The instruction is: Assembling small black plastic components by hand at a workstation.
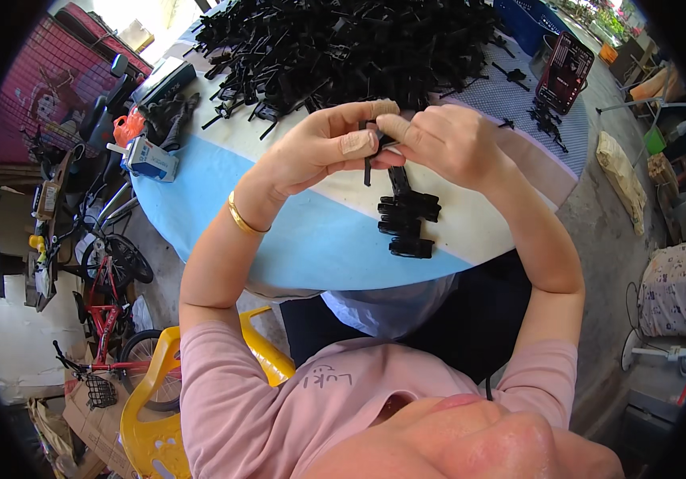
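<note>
- The left hand point(323, 148) is raised above the round table point(311, 239), palm turned toward the person, fingers curled, thumb pressed onto a small black plastic part point(373, 150).
- The right hand point(447, 144) meets it from the other side, thumb and forefinger pinching the same part; knuckles face up and the wrist bends down toward the table's near edge.
- The part sits between both sets of fingertips, a thin leg hanging below them, over the middle of the table.
- Both forearms rise from the lower edge, elbows wide; a gold bangle point(241, 217) rings the left wrist.
- A short row of assembled black pieces point(407, 219) lies near the table's near edge, just under the hands.
- A large heap of black parts point(343, 48) covers the far side.
- A phone point(564, 70) stands at the far right edge.
</note>
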Demonstrator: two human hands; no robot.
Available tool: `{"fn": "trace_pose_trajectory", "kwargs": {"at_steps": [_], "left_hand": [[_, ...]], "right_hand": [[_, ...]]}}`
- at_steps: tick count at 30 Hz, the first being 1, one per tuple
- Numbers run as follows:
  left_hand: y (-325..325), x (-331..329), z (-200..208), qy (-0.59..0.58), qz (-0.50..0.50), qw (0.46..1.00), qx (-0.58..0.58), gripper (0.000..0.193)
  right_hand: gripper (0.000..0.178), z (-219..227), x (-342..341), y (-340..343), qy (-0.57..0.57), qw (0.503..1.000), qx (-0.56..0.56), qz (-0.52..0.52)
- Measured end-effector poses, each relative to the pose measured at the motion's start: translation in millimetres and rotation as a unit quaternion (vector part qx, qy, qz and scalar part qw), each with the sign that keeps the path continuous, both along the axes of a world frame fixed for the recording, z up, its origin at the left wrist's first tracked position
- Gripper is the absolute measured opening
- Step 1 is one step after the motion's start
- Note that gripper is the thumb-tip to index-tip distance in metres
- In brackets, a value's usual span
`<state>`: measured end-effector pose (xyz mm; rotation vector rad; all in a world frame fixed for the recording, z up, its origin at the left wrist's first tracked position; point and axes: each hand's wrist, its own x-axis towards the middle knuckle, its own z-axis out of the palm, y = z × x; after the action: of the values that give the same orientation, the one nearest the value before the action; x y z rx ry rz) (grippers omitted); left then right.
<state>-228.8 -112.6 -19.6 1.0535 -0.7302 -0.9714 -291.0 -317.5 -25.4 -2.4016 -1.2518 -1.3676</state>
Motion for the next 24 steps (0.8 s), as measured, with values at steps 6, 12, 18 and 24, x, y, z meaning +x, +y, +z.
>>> {"fn": "trace_pose_trajectory", "kwargs": {"at_steps": [6,12,18,24], "left_hand": [[2.6,2.4,1.1,0.027,-0.079,0.996,-0.03,0.054],[-5.4,-8.6,2.0,-0.097,0.161,0.982,-0.034,0.031],[-13.3,-20.7,-4.2,-0.193,0.24,0.949,-0.061,0.031],[-14.8,-26.8,-2.2,-0.218,0.252,0.939,-0.083,0.026]], "right_hand": [[0.038,3.5,-6.4,0.7,0.016,0.999,-0.021,0.026],[0.029,-1.2,-6.1,8.7,0.357,0.867,0.344,0.052],[0.021,10.8,-20.3,30.8,0.516,0.763,0.387,0.04],[0.021,13.4,-23.3,29.0,0.544,0.733,0.404,0.059]]}}
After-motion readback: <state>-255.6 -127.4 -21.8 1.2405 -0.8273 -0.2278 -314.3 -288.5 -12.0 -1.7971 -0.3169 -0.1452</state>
